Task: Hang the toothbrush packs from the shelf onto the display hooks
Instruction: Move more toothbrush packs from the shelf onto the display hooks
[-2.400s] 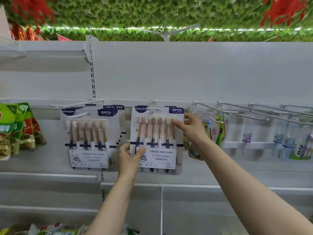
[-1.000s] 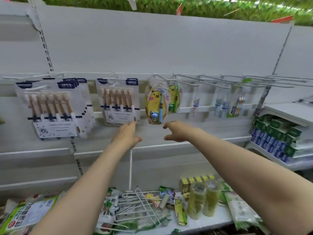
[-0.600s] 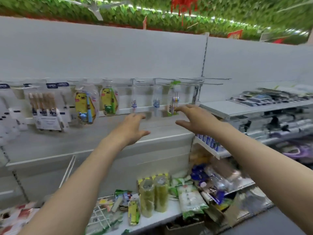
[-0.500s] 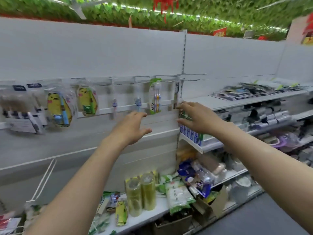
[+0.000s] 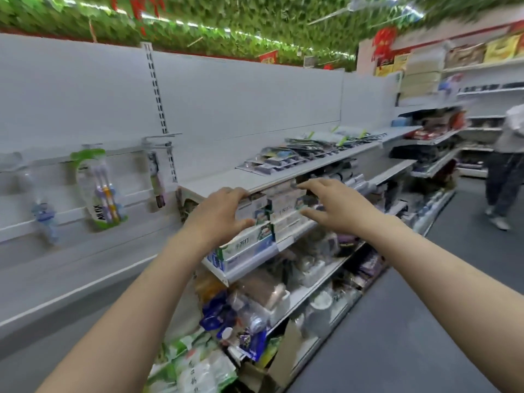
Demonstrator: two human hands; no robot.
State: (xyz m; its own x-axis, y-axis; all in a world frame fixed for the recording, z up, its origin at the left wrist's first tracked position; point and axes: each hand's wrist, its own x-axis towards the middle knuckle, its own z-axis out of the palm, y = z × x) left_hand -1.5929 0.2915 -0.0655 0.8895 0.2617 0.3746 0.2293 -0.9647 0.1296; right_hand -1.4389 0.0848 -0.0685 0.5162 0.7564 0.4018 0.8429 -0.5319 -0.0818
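Observation:
Several toothbrush packs (image 5: 286,157) lie flat on the white upper shelf (image 5: 221,180) right of centre. Both my hands are raised in front of the shelf's front edge, below the packs and holding nothing. My left hand (image 5: 219,215) has relaxed fingers in front of stacked white boxes (image 5: 249,242). My right hand (image 5: 331,205) is spread, fingers pointing left. On the left wall a green-topped toothbrush pack (image 5: 97,191) and a slim pack (image 5: 156,177) hang from display hooks (image 5: 161,137). The view is blurred.
Lower shelves hold bottles, bags and a cardboard box (image 5: 283,355). Green-and-white bags (image 5: 192,364) lie at the bottom. A grey aisle floor (image 5: 425,321) runs to the right, where a person (image 5: 507,165) stands by far shelving.
I have turned right from the hooks with the hung six-brush packs; both hands let go and swung, holding nothing, across to the shelf with flat packs.

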